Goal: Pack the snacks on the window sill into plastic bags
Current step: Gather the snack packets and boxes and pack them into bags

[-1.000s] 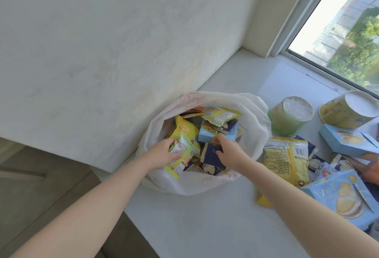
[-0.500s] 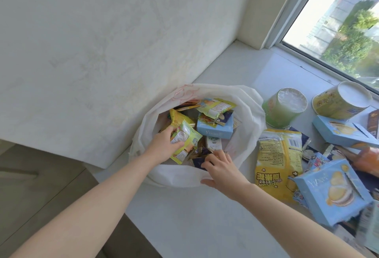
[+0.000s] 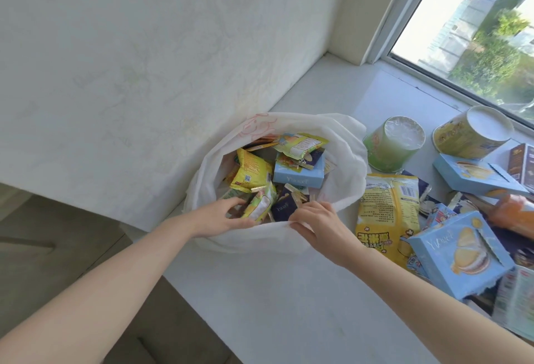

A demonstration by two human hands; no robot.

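A white plastic bag (image 3: 344, 172) stands open on the window sill (image 3: 289, 291) against the wall, filled with several snack packets and a light blue box (image 3: 300, 177). My left hand (image 3: 219, 214) is inside the bag's near side, fingers curled round a small green-yellow packet (image 3: 260, 203). At the bag's near rim, my right hand (image 3: 320, 223) pinches the plastic edge, just in front of a dark blue packet (image 3: 284, 207).
To the right of the bag lie a yellow popcorn bag (image 3: 388, 213), a green tub (image 3: 391, 144), a yellow tub (image 3: 471, 135), two light blue biscuit boxes (image 3: 459, 256) and more packets. The window is behind them. The sill's left edge drops to the floor.
My right hand has drawn back out of the snacks to the bag's near rim and taken hold of the plastic. My left hand has slid lower inside the bag with the small packet.
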